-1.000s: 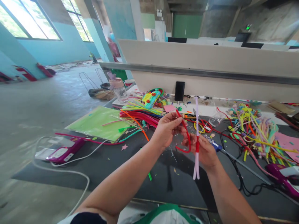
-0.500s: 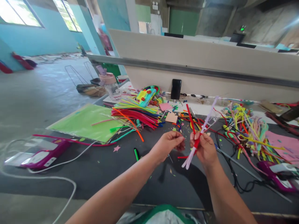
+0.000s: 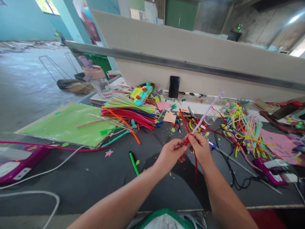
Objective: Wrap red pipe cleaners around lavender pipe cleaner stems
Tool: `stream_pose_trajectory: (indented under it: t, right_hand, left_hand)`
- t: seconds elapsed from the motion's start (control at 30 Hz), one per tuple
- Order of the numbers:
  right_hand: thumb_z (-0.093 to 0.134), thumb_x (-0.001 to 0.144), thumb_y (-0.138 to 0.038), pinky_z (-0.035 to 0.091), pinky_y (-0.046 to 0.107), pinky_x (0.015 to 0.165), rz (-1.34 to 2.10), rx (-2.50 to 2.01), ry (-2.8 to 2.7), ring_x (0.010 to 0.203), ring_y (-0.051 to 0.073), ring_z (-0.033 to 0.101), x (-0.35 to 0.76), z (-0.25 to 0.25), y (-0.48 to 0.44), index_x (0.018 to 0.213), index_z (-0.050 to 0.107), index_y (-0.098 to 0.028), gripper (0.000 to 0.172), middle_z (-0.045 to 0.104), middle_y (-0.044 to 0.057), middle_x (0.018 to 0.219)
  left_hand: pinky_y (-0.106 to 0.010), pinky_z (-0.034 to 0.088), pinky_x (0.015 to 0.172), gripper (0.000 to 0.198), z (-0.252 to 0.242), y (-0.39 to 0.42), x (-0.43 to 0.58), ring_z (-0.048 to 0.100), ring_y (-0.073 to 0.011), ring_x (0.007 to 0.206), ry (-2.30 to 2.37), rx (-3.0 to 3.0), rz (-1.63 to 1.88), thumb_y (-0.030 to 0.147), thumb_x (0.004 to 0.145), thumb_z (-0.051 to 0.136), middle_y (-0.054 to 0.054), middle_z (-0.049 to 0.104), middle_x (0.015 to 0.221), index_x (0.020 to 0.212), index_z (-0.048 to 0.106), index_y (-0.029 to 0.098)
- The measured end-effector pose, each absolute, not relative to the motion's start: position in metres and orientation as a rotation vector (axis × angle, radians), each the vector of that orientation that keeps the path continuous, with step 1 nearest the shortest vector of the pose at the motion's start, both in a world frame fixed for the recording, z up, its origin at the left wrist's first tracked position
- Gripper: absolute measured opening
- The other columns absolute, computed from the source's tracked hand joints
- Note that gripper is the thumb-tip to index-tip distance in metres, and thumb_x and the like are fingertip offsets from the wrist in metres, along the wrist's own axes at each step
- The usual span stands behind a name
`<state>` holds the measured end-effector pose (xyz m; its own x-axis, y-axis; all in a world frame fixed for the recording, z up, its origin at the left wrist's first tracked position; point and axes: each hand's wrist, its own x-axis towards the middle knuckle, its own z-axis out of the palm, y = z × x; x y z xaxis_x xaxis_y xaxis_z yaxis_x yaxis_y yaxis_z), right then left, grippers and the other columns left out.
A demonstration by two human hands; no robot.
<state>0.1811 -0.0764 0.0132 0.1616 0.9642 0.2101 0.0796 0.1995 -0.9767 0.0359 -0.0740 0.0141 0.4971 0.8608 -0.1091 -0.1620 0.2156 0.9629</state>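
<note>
My right hand (image 3: 200,148) is closed in a pinch around a lilac pipe cleaner (image 3: 207,113) and a red pipe cleaner (image 3: 183,118). The lilac stem slants up to the right, while red ends stick out above and hang below the fingers. Close beside it, my left hand (image 3: 170,154) pinches a short red part at the crossing. How the stems are wound together is hidden by the fingers. Behind the hands lie yellow-handled scissors (image 3: 194,126), partly covered. A capped-looking green marker (image 3: 133,163) rests left of my left hand.
A pipe cleaner bundle (image 3: 133,117) and a green sheet in plastic (image 3: 64,124) lie left. Tangled pipe cleaners (image 3: 245,130), black cables (image 3: 230,165) and a purple power strip (image 3: 269,170) occupy the right. A phone (image 3: 174,86) leans on the partition (image 3: 202,55); a bottle (image 3: 97,81) stands back left.
My left hand has come over to the right hand and now grips the red pipe cleaner. The lilac lower ends no longer show below my hands. The view has shifted.
</note>
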Motion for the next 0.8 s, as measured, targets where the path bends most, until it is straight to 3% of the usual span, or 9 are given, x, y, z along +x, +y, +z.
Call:
stream_pose_trajectory:
  t: [0.1,0.3,0.43,0.57,0.8]
  right_hand:
    - [0.057,0.082,-0.040,0.032,0.023,0.043,0.841,-1.207,-1.293,0.044,0.009,0.042,0.181,0.014,-0.077,0.081,0.065,-0.020,0.021,0.049,-0.003,0.055]
    - [0.058,0.081,-0.035,0.040,0.022,0.042,1.015,-1.142,-1.214,0.046,0.009,0.046,0.178,0.012,-0.073,0.089,0.063,-0.020,0.019,0.054,-0.002,0.062]
    - [0.059,0.080,-0.031,0.040,0.019,0.037,1.251,-1.016,-1.157,0.046,0.008,0.045,0.169,0.013,-0.074,0.111,0.055,-0.024,0.033,0.058,-0.001,0.072]
    - [0.061,0.078,-0.029,0.041,0.018,0.034,1.469,-0.948,-1.140,0.046,0.009,0.046,0.161,0.017,-0.079,0.129,0.040,-0.027,0.055,0.059,-0.002,0.071]
    - [0.064,0.077,-0.031,0.049,0.024,0.043,1.662,-1.012,-1.204,0.051,0.011,0.056,0.157,0.007,-0.080,0.125,0.043,-0.022,0.053,0.065,0.002,0.077]
  left_hand:
    - [-0.018,0.037,0.040,0.023,0.010,-0.075,0.036,0.050,-0.0071,0.043,0.874,1.253,0.888,0.039,0.078,0.057,0.002,0.057,0.063,0.088,0.058,0.018]
    - [-0.016,0.028,0.043,0.015,0.011,-0.066,0.027,0.041,-0.0028,0.045,0.790,1.196,1.021,0.032,0.081,0.055,0.003,0.054,0.065,0.082,0.057,0.017]
    - [-0.016,0.021,0.041,0.017,0.016,-0.049,0.013,0.037,-0.0017,0.043,0.727,0.989,1.244,0.033,0.080,0.057,0.003,0.053,0.066,0.082,0.054,0.016]
    - [-0.017,0.021,0.041,0.019,0.021,-0.034,-0.002,0.037,-0.0013,0.042,0.749,0.908,1.397,0.033,0.078,0.060,0.003,0.055,0.068,0.083,0.054,0.016]
    - [-0.018,0.023,0.041,0.022,0.025,-0.034,-0.007,0.041,-0.0017,0.043,0.731,0.907,1.430,0.035,0.077,0.060,0.000,0.061,0.078,0.084,0.055,0.015]
